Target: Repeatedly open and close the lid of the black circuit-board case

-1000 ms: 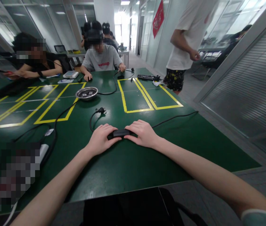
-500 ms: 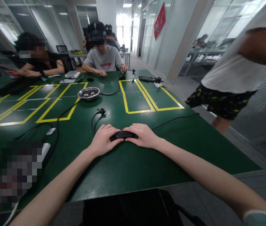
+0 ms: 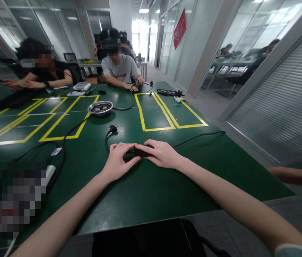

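Observation:
A black power adapter (image 3: 139,152) lies on the green table between my two hands, a cord running from each end. My left hand (image 3: 117,160) is at its left end, forefinger along the far edge and thumb along the near edge. Over the right part lies my right hand (image 3: 164,153), its fingers across the top and far side, hiding much of the adapter. The left cord bends round to a black plug (image 3: 113,129) beyond my left hand. The right cord (image 3: 199,136) stretches toward the table's right edge.
A metal bowl (image 3: 100,108) with small metal parts stands beyond the plug. Yellow tape (image 3: 161,129) marks rectangles on the table. A blurred-out object (image 3: 14,200) lies at near left. Across sits a person in grey (image 3: 121,67), handling a cord; another person (image 3: 51,73) sits left.
My right hand has shifted its fingers over the adapter's top, and my left thumb and fingers look looser. The walking person at right has mostly left view, only an arm showing.

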A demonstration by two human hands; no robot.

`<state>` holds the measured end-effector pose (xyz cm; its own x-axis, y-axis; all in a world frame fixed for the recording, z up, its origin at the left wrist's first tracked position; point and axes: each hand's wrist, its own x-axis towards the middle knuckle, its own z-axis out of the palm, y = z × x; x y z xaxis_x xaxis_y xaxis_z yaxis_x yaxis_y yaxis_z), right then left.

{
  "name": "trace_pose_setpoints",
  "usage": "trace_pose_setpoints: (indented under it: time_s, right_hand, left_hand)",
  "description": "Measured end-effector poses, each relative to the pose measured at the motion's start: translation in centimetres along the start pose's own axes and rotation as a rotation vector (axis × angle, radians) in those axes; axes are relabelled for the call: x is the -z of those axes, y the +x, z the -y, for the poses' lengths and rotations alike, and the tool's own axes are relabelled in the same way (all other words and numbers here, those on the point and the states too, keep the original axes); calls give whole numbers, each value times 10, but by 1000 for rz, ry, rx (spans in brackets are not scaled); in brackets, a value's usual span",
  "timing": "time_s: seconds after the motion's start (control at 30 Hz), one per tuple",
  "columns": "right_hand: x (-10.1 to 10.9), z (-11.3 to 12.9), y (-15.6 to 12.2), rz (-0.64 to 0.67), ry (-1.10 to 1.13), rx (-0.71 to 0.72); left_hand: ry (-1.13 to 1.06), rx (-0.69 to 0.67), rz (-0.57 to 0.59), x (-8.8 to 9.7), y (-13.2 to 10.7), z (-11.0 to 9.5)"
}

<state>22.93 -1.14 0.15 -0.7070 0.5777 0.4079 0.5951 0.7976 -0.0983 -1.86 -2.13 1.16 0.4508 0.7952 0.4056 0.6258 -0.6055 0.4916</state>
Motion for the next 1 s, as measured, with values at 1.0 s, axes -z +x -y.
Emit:
trace_pose_setpoints:
  time_s: [1.0]
  right_hand:
    - [38, -159, -90, -567, -255, -1436]
  left_hand:
    - [-19, -67, 169, -4, -4, 4]
